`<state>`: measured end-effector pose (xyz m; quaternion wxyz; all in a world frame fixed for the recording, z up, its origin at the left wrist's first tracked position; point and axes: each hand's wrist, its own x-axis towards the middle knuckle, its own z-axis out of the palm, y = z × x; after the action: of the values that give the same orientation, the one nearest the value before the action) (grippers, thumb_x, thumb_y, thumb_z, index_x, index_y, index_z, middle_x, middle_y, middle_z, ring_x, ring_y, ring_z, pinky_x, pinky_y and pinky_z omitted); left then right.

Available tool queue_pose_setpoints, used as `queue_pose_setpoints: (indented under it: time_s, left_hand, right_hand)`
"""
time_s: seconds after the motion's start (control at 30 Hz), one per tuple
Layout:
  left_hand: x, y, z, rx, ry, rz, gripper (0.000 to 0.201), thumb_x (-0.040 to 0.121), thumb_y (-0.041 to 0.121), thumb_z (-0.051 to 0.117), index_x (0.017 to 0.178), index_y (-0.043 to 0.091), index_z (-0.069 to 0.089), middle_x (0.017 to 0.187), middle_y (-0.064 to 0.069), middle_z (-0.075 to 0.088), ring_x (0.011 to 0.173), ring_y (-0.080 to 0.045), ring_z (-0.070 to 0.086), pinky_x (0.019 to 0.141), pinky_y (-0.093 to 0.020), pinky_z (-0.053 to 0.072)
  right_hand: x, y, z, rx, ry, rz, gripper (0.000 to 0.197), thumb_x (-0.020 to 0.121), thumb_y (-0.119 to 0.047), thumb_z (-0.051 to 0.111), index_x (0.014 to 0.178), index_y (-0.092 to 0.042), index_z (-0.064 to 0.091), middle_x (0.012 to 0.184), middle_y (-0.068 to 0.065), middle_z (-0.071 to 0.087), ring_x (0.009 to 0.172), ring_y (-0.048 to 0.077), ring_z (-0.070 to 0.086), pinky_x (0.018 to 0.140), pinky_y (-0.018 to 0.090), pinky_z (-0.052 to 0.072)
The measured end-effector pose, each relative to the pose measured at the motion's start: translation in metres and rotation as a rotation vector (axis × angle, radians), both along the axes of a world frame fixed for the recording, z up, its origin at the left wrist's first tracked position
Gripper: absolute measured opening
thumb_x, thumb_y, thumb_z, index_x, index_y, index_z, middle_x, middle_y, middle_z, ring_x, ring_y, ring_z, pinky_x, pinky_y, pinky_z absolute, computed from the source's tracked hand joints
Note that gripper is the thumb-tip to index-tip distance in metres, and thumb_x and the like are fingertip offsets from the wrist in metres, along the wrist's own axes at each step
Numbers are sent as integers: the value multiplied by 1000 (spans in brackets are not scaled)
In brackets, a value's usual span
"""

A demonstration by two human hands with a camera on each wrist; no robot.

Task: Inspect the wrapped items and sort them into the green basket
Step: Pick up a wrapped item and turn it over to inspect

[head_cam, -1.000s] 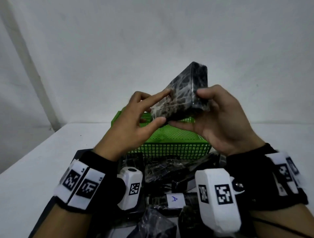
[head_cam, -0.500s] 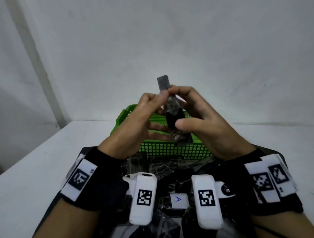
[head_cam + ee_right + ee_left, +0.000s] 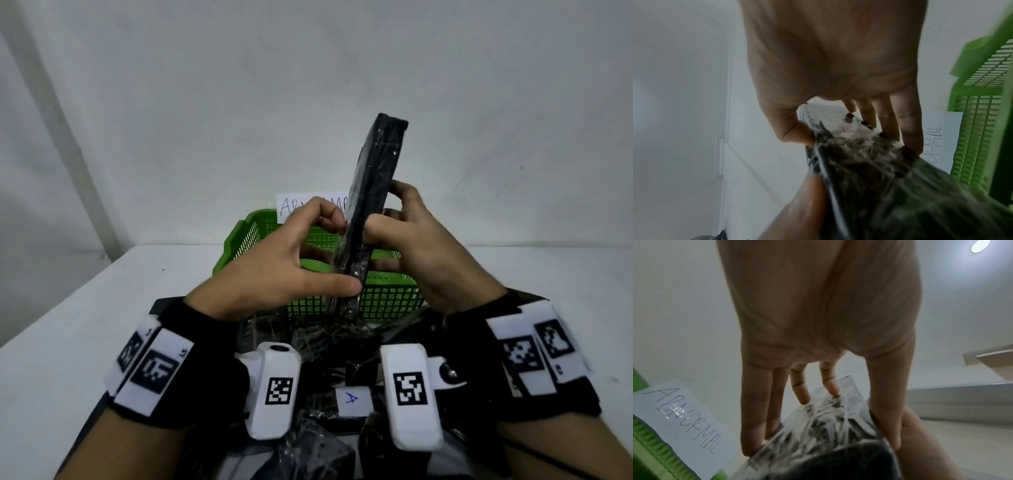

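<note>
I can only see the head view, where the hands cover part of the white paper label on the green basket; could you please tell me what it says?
Observer: In the left wrist view the white paper label on the green plastic mesh basket reads ABNORMAL.
Operator: Thank you. What is the left hand touching?
Observer: The left hand has its fingertips on crinkled clear film around the flat black plastic-wrapped item.
Operator: And the right hand's grip?
Observer: In the right wrist view the right hand pinches that item, thumb on one side and fingers on the other.
</note>
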<state>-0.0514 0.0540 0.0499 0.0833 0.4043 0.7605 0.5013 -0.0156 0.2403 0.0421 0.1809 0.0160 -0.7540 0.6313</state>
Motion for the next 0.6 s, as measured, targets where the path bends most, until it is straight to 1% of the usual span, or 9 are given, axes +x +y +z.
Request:
queue_pose_setpoints:
  time_s: [0.1, 0.17, 0.2, 0.3, 0.37, 0.43, 0.5, 0.53, 0.6]
  left_hand:
    - [1, 5, -1, -17, 38, 38, 48, 77, 43, 78, 113, 35, 47, 130, 11, 49, 113, -10, 64, 95, -35, 53]
    - [2, 7, -1, 18, 41, 85, 49, 78, 50, 74, 117, 35, 47, 129, 13, 52, 109, -5, 65, 87, -24, 51]
    - [1, 7, 0, 54, 40, 105, 52, 78, 50, 76, 119, 35, 48, 128, 14, 55, 108, -5, 66, 86, -23, 51]
    - [-4, 1, -1, 171, 39, 133, 69, 68, 39, 87, 126, 31, 51, 127, 12, 63, 109, -10, 68, 89, -31, 56]
    - [-8, -6, 0, 185, 64, 132, 73, 68, 30, 85, 131, 30, 49, 129, 10, 63, 116, -10, 64, 99, -40, 53]
    - [-11, -10, 1, 163, 121, 131, 75, 71, 20, 82, 135, 33, 46, 134, 14, 59, 125, -6, 57, 105, -45, 48]
    - [-11, -11, 2, 141, 207, 140, 75, 72, 19, 79, 134, 41, 42, 134, 21, 55, 128, 0, 52, 105, -43, 47]
    - [-11, -10, 1, 140, 241, 149, 75, 72, 19, 78, 131, 44, 41, 133, 23, 54, 129, 1, 50, 103, -41, 47]
    - [-14, -11, 0, 152, 288, 159, 75, 73, 15, 78, 128, 45, 39, 133, 22, 53, 130, 0, 49, 102, -38, 47]
  right_hand:
    - [-2, -4, -3, 70, 53, -115, 93, 52, -54, 69, 137, -46, 33, 108, -9, 70, 102, 21, 71, 89, 53, 57]
    - [-1, -6, -3, 60, 114, -103, 92, 54, -48, 71, 137, -46, 32, 111, -9, 68, 103, 19, 71, 90, 51, 57]
    - [1, -7, -2, 58, 141, -76, 93, 55, -42, 72, 139, -43, 32, 113, -7, 67, 103, 16, 71, 91, 49, 58]
    - [7, -4, 6, 8, 178, 131, 93, 65, -27, 79, 147, -31, 34, 127, 0, 65, 109, 18, 70, 98, 51, 54]
    - [13, -2, 14, -123, 125, 287, 92, 64, -44, 85, 144, -28, 43, 129, -5, 65, 120, 18, 64, 103, 56, 48]
    - [20, -1, 21, -226, 100, 377, 91, 58, -63, 83, 136, -26, 53, 124, -9, 67, 125, 19, 60, 106, 63, 44]
    - [26, -2, 25, -253, 126, 445, 89, 64, -61, 80, 138, -21, 51, 129, -3, 65, 132, 23, 56, 100, 65, 48]
    - [28, -3, 26, -262, 141, 474, 84, 72, -57, 78, 140, -17, 49, 135, 2, 62, 135, 25, 53, 95, 64, 52]
    - [29, -5, 28, -282, 134, 473, 66, 87, -45, 64, 141, -10, 47, 143, 9, 56, 136, 27, 52, 89, 62, 56]
